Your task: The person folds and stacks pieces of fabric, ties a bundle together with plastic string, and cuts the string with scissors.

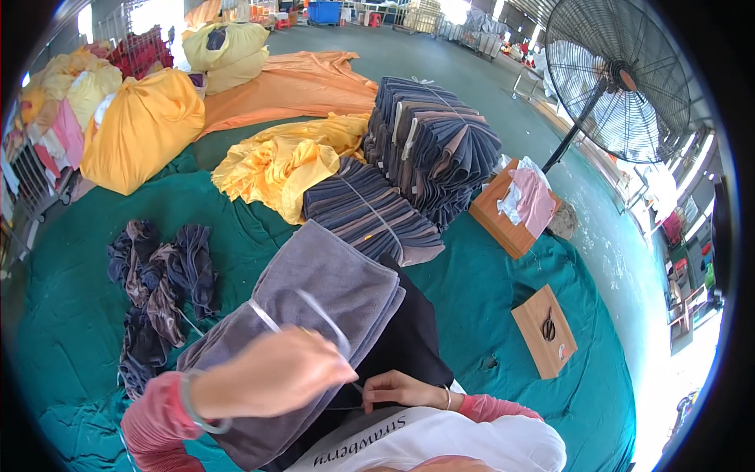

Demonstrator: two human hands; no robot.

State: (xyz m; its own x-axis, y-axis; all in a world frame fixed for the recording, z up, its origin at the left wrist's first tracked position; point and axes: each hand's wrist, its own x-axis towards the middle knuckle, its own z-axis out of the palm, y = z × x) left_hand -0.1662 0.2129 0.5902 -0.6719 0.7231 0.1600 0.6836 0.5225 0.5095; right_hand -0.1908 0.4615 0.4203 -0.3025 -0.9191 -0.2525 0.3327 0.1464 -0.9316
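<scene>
Across my lap lies a stack of folded grey towels point(330, 277), its plush fabric bundled with a narrow white strap point(264, 315). Blurred by motion, my left hand point(277, 371) is above the stack with its fingers closed on the strap, part of which arcs up in a loose loop. My right hand point(398, 389) rests low beside the near right edge of the stack, fingers curled. A thin pale piece shows by its fingertips; whether it is pinched is unclear.
Tied towel bundles point(433, 135) stand ahead, beside a yellow cloth point(289, 165). Loose dark cloths point(159, 283) lie left on the green sheet point(242, 236). Black scissors point(549, 326) lie on a wooden block point(534, 315) at right. A large fan point(619, 76) stands beyond.
</scene>
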